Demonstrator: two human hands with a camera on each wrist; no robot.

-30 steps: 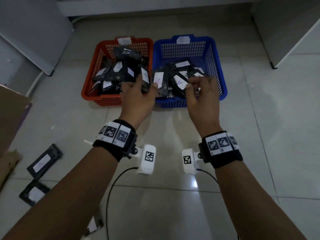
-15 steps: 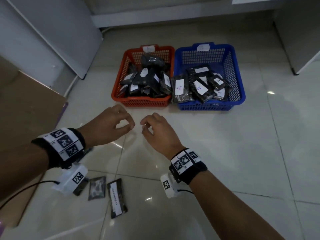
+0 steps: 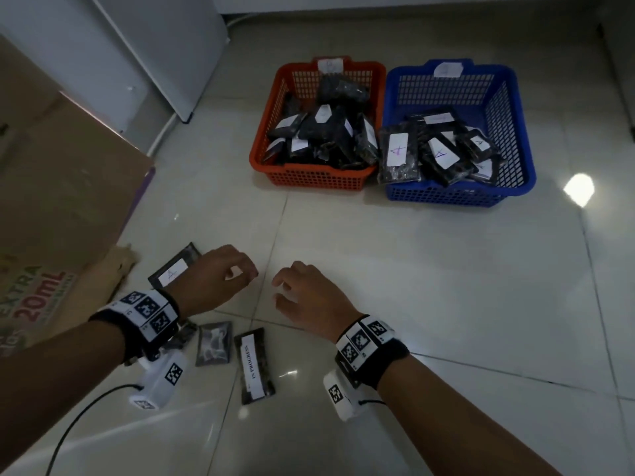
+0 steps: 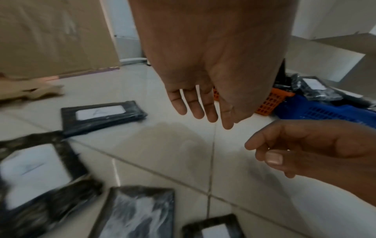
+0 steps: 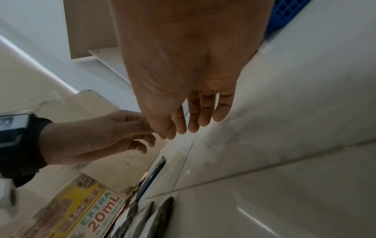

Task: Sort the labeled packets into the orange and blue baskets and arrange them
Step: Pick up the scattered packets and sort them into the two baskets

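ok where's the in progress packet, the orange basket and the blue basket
in progress packet (image 3: 253,367): head view, its white label
orange basket (image 3: 311,178): head view, front wall
blue basket (image 3: 446,198): head view, front wall

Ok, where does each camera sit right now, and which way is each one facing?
Head: worn on the head, faces forward and down at the floor, orange basket and blue basket; both forearms, left hand, right hand show.
Left wrist: looks along the left palm and fingers at an A-labelled packet on the floor.
Right wrist: looks along the right palm toward the cardboard box.
Shared: each wrist view shows the other hand.
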